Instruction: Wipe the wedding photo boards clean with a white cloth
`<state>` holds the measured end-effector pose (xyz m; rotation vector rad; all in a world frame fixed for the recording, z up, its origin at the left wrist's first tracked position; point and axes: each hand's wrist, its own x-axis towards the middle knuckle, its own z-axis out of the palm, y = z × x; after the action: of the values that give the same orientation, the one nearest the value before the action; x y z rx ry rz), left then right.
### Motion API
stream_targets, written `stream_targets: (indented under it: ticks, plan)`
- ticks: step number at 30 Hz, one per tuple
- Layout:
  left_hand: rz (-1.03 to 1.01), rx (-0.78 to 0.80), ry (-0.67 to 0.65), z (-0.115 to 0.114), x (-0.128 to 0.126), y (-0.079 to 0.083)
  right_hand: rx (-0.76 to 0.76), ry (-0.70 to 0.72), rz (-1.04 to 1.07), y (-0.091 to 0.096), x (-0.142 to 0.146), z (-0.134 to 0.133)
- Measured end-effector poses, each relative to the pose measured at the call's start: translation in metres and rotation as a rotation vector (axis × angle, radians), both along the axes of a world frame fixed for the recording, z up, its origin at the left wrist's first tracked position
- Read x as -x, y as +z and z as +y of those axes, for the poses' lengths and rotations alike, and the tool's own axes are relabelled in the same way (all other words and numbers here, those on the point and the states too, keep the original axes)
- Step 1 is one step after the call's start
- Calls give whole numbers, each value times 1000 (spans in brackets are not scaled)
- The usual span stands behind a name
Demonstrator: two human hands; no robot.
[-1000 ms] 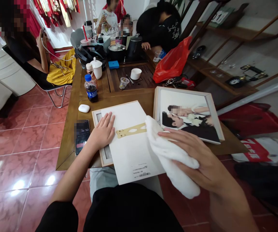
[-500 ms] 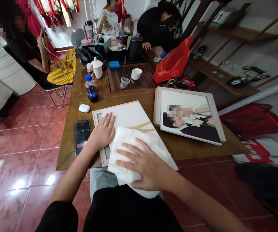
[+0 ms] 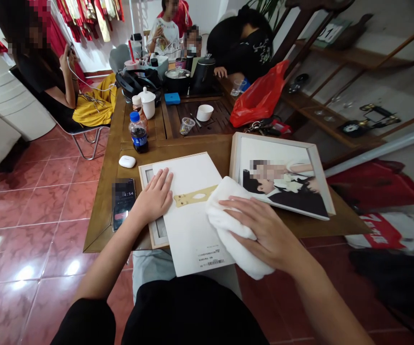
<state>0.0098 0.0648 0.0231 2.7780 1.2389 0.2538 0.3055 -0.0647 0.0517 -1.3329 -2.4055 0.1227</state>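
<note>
My left hand (image 3: 156,195) lies flat, fingers stretched out, on the left part of a white board (image 3: 189,172). The board rests on a pale wooden picture frame (image 3: 145,189) and sticks out past the table's near edge. A tan strip with a hole (image 3: 190,197) shows across its middle, and a printed barcode label (image 3: 210,258) near its close end. My right hand (image 3: 260,230) is curled over a bunched white cloth (image 3: 234,230) at the board's right edge. Part of the cloth hides the strip's right end.
To the right lies a framed photo (image 3: 282,184). A phone (image 3: 123,203), a white earbud case (image 3: 127,161) and a cola bottle (image 3: 138,132) stand left on the wooden table (image 3: 101,225). Farther back are a white bowl (image 3: 204,113), a red bag (image 3: 260,96) and several people.
My right hand and the cloth have slid right and away from me, uncovering the barcode label and most of the tan strip. My left hand stays on the board.
</note>
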Motion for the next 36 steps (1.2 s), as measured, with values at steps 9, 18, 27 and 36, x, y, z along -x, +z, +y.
stream_targets:
  ticks: [9,18,27,36]
  plan:
    - [25,9,-10,-1,1,0,14,214,-104,21,61,40]
    - [9,29,-22,-1,2,0,164,287,-199,10,71,58]
    - [-33,20,-1,-1,1,-4,122,184,-131,-1,34,63]
    - [-22,31,10,-1,0,-2,132,6,49,-4,0,64]
